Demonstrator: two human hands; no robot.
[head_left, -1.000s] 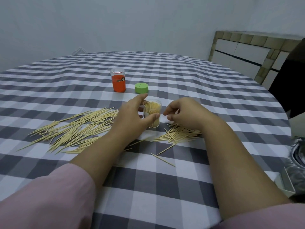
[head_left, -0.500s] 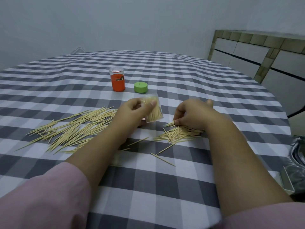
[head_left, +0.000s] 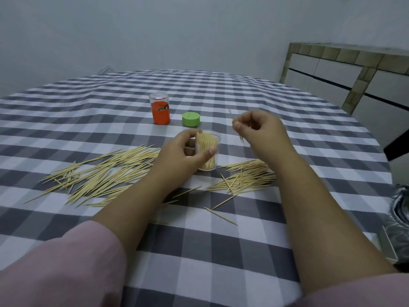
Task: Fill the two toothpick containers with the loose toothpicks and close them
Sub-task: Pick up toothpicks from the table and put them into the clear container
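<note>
Curled around a clear plastic container (head_left: 209,151), the left hand (head_left: 183,155) grips it with the thumb across its near wall and the fingers wrapped behind; the cup is a smooth, see-through cylinder, open at the top, standing near the middle of the table with its mouth tipped slightly toward twelve o'clock, and it is packed with pale wooden toothpicks standing on end along its long axis. At about two o'clock from it, raised off the cloth, the right hand (head_left: 260,129) pinches a few toothpicks (head_left: 240,138) between thumb and fingertips, their thin pointed shafts running steeply from roughly eleven o'clock down to five o'clock; how many it holds cannot be told. At nine o'clock from the cup a broad scatter of loose toothpicks (head_left: 99,171) lies flat, most with their long axes running from about eight o'clock to two o'clock, and a smaller heap (head_left: 243,178) lies at four o'clock under the right forearm, more nearly side to side, with a few strays nearer the person. Toward twelve o'clock stand a second container (head_left: 161,109), a clear cylinder with an orange label bearing a small dark figure too small to read, and just right of it a squat green lid (head_left: 191,119) with a thin slit in its flat top. The table wears a soft, slightly rumpled checked cloth (head_left: 221,251) in grey and white, and both arms end in pink sleeves (head_left: 59,264).
</note>
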